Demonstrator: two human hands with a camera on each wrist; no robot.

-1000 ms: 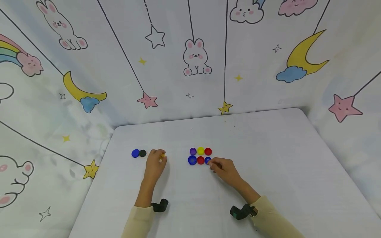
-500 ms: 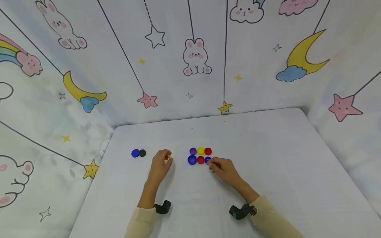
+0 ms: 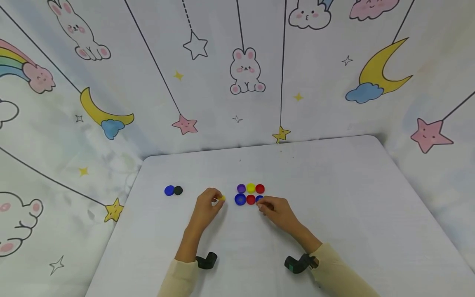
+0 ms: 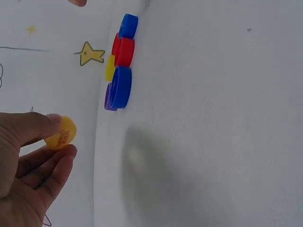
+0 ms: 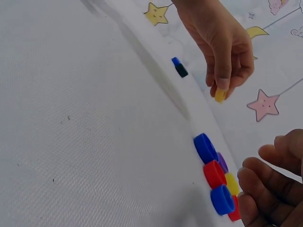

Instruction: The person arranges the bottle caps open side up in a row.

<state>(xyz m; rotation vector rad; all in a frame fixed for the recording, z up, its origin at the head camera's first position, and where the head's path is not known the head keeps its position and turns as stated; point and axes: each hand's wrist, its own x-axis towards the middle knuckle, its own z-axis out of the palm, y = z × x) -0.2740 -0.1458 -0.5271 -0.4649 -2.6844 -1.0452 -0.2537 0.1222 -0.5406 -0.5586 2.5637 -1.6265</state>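
My left hand (image 3: 205, 208) pinches a yellow bottle cap (image 4: 65, 133) between thumb and fingers, raised over the table; its printed top faces the left wrist camera. To its right lie two short rows of bottle caps. The far row has a purple cap (image 3: 241, 188), a yellow cap (image 3: 250, 188) and a red cap (image 3: 260, 188). In the near row are a larger blue cap (image 3: 240, 199), a second red cap (image 5: 215, 174) and a smaller blue cap (image 5: 222, 199). My right hand (image 3: 279, 212) hovers beside the smaller blue cap, fingers loosely bent and holding nothing, partly covering it in the head view.
At the left of the white table (image 3: 334, 198) a blue cap (image 3: 169, 190) and a black cap (image 3: 178, 190) lie side by side. A patterned cloth with rabbits, moons and stars hangs behind the table and at its sides. Both wrists wear small black cameras.
My left hand has carried the yellow cap rightward, from near the black cap toward the two rows. My right hand has stayed almost still by the smaller blue cap.
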